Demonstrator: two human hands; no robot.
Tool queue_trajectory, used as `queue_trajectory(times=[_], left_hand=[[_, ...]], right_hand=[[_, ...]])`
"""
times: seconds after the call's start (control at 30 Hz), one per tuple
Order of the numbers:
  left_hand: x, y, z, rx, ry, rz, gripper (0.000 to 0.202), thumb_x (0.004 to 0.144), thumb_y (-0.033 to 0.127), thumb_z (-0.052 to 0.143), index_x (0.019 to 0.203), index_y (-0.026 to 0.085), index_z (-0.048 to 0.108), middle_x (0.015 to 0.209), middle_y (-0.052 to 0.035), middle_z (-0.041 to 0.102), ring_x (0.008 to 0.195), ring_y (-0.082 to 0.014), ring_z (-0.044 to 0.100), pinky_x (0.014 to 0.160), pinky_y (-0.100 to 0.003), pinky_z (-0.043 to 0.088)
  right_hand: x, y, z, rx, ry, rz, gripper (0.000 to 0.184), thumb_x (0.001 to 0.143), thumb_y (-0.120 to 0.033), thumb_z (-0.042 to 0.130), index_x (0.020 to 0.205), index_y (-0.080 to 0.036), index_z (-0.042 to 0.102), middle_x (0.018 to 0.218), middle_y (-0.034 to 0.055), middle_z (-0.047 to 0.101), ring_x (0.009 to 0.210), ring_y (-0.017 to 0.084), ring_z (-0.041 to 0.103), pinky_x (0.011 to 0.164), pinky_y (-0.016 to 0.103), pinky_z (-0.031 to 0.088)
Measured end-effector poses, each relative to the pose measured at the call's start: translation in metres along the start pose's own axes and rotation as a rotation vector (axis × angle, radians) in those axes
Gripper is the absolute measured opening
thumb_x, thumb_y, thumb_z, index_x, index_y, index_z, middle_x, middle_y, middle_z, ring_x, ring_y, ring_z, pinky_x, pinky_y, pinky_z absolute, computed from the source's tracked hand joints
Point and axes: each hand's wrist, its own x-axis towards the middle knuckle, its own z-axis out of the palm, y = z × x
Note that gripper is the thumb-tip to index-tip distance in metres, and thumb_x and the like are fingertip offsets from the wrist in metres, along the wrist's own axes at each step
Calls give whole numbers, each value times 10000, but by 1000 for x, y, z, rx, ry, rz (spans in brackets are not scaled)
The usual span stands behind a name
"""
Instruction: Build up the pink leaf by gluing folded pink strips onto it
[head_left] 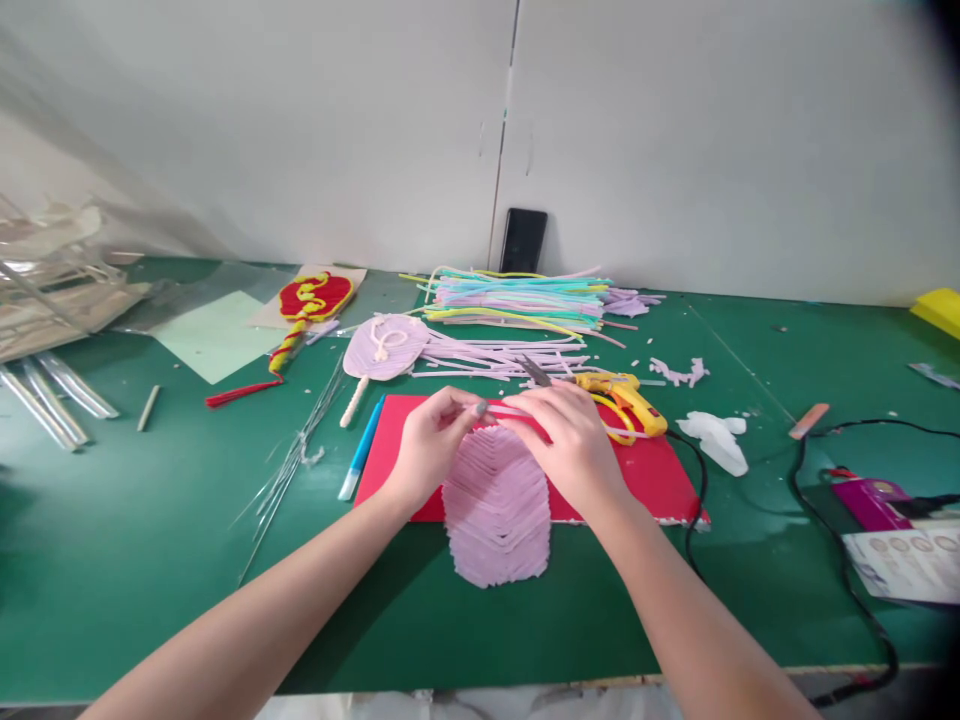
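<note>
My left hand (437, 435) pinches one end of a lilac pipe cleaner (506, 411) between thumb and fingers. My right hand (566, 435) is closed on the same pipe cleaner, whose other end sticks out past the hand on the right. Below both hands lies an oval lilac panel (498, 510) of pipe cleaners set in a V pattern, partly over a red board (652, 480). Just behind my right hand show scissors (534, 371), their middle hidden by the hand. A yellow glue gun (637, 402) rests beside them on the board.
Loose lilac pipe cleaners (495, 352) and a coloured bundle (517, 300) lie behind. To the left are a lilac fan (385, 348), a red-and-yellow fan (315, 297), a blue pen (363, 450) and thin wires (289, 465). A black cable (806, 500) runs along the right.
</note>
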Motion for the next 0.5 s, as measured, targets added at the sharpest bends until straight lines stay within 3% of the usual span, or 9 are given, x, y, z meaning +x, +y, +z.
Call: queue_trajectory(times=[0.1,0.27,0.4,0.5], left_hand=[[-1,-4,-3,74,-15,-17,147,840,309,567,821,169,608,775,-28,675,747,-148,628,717,-274,489],[-4,-9,-7,506,44,-19,186,767,320,641,900,193,613,897,-32,610,803,-178,583,734,-314,471],[-7,-12,-7,721,-78,-42,167,742,335,658,829,199,615,921,-46,585,881,-230,554,789,-379,443],[-6,-11,-6,753,-125,-33,148,733,307,667,800,199,590,927,-42,592,897,-239,536,811,-398,418]], right_hand=[[-5,9,11,96,-15,22,141,901,-200,512,960,-213,639,856,25,693,822,163,616,817,337,457],[-14,20,15,201,-19,156,94,875,-218,552,856,-203,643,788,37,631,777,158,597,720,292,486],[-15,23,11,210,-21,249,97,862,-243,569,792,-206,625,727,20,579,702,153,573,667,290,474],[-14,21,11,224,-1,273,76,862,-232,568,835,-209,635,722,14,574,689,147,566,664,284,473]])
